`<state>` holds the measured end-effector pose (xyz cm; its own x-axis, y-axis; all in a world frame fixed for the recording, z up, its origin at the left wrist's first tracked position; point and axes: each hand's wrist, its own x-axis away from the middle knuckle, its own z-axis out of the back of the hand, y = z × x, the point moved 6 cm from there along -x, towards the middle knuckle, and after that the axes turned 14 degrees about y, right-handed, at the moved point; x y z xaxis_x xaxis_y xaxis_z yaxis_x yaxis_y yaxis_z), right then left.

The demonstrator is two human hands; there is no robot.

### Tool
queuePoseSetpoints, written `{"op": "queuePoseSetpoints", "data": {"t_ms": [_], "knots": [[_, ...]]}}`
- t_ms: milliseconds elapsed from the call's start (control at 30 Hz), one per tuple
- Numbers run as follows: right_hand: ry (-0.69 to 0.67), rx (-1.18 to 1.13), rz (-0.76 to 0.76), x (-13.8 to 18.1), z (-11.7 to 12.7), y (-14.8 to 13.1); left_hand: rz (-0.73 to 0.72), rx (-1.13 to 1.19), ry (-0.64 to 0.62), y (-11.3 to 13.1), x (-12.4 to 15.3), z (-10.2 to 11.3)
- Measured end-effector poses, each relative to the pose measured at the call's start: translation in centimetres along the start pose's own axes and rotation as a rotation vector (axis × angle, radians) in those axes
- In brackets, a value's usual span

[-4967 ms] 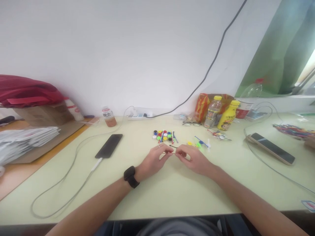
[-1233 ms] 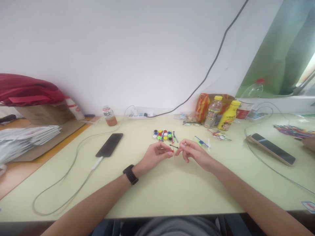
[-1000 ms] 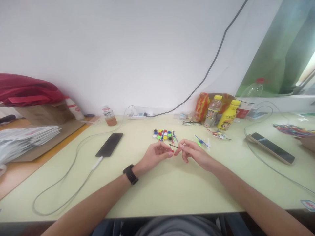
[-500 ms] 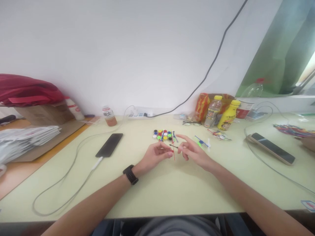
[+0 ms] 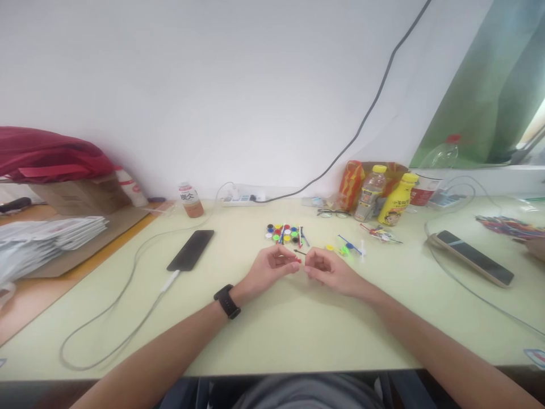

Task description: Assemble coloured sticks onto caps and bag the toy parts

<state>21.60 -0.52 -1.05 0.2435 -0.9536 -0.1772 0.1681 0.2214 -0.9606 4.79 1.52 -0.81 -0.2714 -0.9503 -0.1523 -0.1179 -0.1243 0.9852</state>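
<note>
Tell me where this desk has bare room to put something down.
The desk is bare between the forearms, between the black phone and the coloured pieces, and right of the right hand, short of the gold phone. It is crowded just behind the hands, among those pieces, and back right, around the yellow bottle and snack bag.

Left hand (image 5: 272,268) pinches a small red piece (image 5: 298,260) — right hand (image 5: 332,272) curled just beside it, grip unclear. Coloured discs (image 5: 287,232) and thin sticks (image 5: 300,237) lie beyond on the desk (image 5: 272,335); dark phone (image 5: 191,250) at left.
</note>
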Motion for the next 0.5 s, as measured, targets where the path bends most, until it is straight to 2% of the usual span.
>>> {"op": "queuePoseSetpoints", "data": {"t_ms": [233,500], "knots": [[0.014,0.045,0.067,-0.13,0.05,0.03,-0.002,-0.052,-0.066,-0.08,0.29,-0.33],[-0.001,0.151,0.130,0.16,-0.39,0.28,-0.062,-0.088,-0.057,-0.45,0.31,-0.32]]}}
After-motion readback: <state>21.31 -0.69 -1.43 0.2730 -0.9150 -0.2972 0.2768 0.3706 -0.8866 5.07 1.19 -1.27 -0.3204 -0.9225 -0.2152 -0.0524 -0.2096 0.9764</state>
